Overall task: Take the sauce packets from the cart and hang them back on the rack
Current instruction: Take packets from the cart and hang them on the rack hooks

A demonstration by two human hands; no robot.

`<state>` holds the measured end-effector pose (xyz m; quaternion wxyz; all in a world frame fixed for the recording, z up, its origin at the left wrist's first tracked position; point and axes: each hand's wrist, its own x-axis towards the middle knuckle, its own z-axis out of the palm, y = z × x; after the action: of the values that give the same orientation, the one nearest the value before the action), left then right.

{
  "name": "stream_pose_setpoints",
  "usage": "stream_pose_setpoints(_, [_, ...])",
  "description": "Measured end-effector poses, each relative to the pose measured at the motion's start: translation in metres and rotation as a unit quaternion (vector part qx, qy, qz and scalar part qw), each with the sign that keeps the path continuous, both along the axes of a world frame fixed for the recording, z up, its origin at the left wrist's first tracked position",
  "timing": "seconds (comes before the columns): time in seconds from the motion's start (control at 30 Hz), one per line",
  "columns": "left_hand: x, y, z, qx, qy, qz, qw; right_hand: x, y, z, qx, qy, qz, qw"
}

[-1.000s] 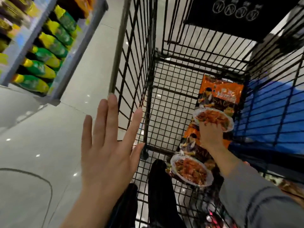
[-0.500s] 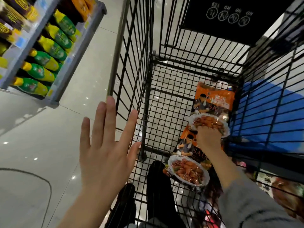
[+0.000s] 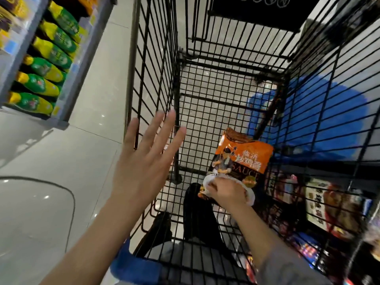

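Right hand grips sauce packet (orange) inside cart.

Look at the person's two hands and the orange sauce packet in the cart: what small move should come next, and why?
Probably lift the right hand straight up to bring the orange sauce packet clear of the black wire cart. Its fingers already grip the packet's lower part inside the basket, while the left hand is spread open, holding nothing, at the cart's side.
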<state>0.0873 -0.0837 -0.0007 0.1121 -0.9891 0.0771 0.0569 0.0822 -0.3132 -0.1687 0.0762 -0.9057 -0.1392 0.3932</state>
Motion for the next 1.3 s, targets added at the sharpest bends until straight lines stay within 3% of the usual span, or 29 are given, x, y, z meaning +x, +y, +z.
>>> stream_pose_setpoints(0.17, [0.002,-0.001,0.003,-0.015,-0.004,0.005,1.0,0.1,-0.044,-0.021,0.009,-0.126,-0.094,0.988])
stream_pose_setpoints(0.4, [0.003,0.0,0.0,0.015,-0.007,0.029,0.999,0.165,-0.083,-0.07,-0.104,0.057,-0.075,0.99])
stream_pose_setpoints(0.67, [0.004,-0.001,0.002,-0.003,-0.016,0.04,0.999,0.164,-0.078,-0.054,-0.117,0.084,-0.14,0.98])
stream_pose_setpoints(0.83, [0.003,0.0,0.002,-0.008,-0.014,0.042,0.999,0.171,-0.067,-0.043,-0.161,0.089,-0.104,0.977])
stream_pose_setpoints(0.93, [0.003,0.0,0.002,-0.016,-0.012,0.045,0.999,0.159,-0.069,-0.034,-0.135,0.106,-0.114,0.979])
stream_pose_setpoints(1.1, [0.003,0.0,0.003,-0.046,-0.021,0.041,0.998,0.122,-0.066,-0.011,0.058,0.105,-0.277,0.953])
stream_pose_setpoints(1.3, [0.002,0.002,0.003,-0.092,-0.027,0.03,0.995,0.111,-0.029,0.031,0.046,0.033,-0.218,0.974])
